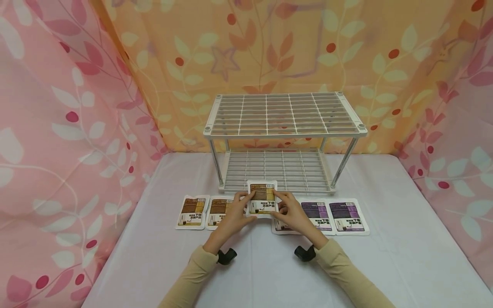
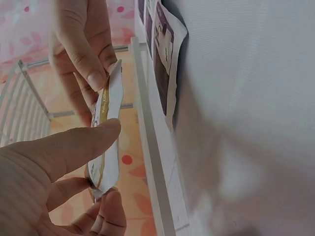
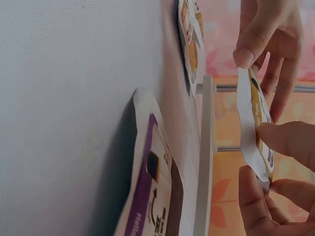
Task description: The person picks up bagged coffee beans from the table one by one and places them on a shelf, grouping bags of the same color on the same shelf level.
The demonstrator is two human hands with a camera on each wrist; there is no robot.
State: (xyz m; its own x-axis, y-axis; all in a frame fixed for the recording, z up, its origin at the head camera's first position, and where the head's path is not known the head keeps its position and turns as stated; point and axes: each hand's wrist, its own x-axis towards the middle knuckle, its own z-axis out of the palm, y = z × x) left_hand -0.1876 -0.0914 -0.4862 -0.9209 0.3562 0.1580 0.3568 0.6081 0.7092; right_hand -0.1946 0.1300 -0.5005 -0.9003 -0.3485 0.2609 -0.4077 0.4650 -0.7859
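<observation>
Between both hands, a white-edged pouch with a brown and gold label (image 1: 262,200) is raised off the table, in front of the rack. My left hand (image 1: 232,215) pinches its left edge with thumb and fingers. On the opposite edge, my right hand (image 1: 294,214) grips it the same way. The left wrist view shows the pouch (image 2: 109,142) nearly edge-on, its flat rim toward the camera. Two brown-labelled pouches (image 1: 192,212) lie to the left, one partly behind my left hand. To the right lie two purple-labelled pouches (image 1: 349,217) and another pouch (image 1: 282,227) mostly hidden by my right hand.
A two-tier white wire rack (image 1: 285,132) with metal posts stands behind the pouches; its lower shelf (image 1: 275,169) sits close to the table. White cloth covers the table (image 1: 254,265). Patterned curtains (image 1: 265,47) enclose the back and both sides.
</observation>
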